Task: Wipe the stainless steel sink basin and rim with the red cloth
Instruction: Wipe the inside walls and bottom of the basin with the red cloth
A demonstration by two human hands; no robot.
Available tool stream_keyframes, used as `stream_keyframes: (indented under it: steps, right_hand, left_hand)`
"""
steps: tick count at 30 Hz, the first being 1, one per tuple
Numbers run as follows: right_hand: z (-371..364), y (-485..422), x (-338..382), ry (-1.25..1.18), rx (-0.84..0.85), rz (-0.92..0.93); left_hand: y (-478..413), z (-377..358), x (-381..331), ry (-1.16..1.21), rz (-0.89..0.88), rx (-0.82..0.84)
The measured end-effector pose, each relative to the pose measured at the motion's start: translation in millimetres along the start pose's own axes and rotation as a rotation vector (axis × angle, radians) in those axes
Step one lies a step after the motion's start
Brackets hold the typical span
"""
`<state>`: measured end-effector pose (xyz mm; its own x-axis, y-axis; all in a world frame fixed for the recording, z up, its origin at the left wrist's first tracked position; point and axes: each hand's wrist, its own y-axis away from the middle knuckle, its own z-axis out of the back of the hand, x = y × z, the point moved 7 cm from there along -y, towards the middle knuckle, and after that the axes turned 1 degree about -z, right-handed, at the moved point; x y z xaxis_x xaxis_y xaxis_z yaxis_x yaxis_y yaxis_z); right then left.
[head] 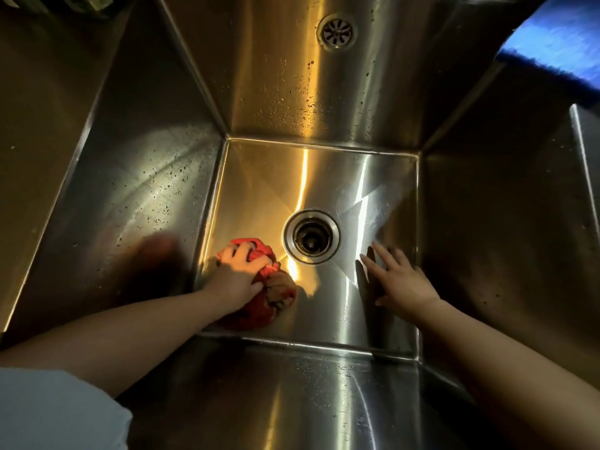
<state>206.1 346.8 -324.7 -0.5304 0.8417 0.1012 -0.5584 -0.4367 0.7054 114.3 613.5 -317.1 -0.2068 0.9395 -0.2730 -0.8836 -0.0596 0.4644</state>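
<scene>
The deep stainless steel sink basin (pixel 328 177) was seen from straight above, its four steep walls running down to a square floor. A round metal drain opening (pixel 311 237) sat in the floor, a little nearer the person than the middle.

The crumpled red cloth (pixel 271 298) lay on the basin floor in the near left corner, just left of the drain and not touching it. The left hand (pixel 234 275) pressed down on top of it. Its grip was closed around the bunched fabric, with the fingers curled over the far end of the cloth and the thumb tucked against its side.

The right hand (pixel 400 281) was on the other side of the drain, near the right wall. Its grip was spread, the fingers straight and fanned apart, and it held nothing. A dark shadow lay beside it on the steel, and it could not be told whether the palm touched the floor or hovered just above it.

Dark specks and droplets dotted the far wall and the left wall. A small round slotted strainer (pixel 337 30) was set high in the far wall. A blurred blue object (pixel 552 43) overhung the upper right rim. A pale sleeve (pixel 48 412) filled the lower left corner.
</scene>
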Motion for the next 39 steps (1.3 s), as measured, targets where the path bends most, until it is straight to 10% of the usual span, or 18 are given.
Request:
stream_keyframes:
  steps: [11,25,39]
  right_hand:
    - [10,-1,-12,-0.029,-0.063,-0.051]
    - [8,2,139,0.002,-0.150,0.624]
    - [-19,17,126,0.258,0.031,0.652]
  left_hand:
    - [3,-20,-59,0.344,0.076,0.072]
    - [-20,29,2,-0.143,-0.078,0.099]
    - [-12,9,0,-0.159,-0.098,0.214]
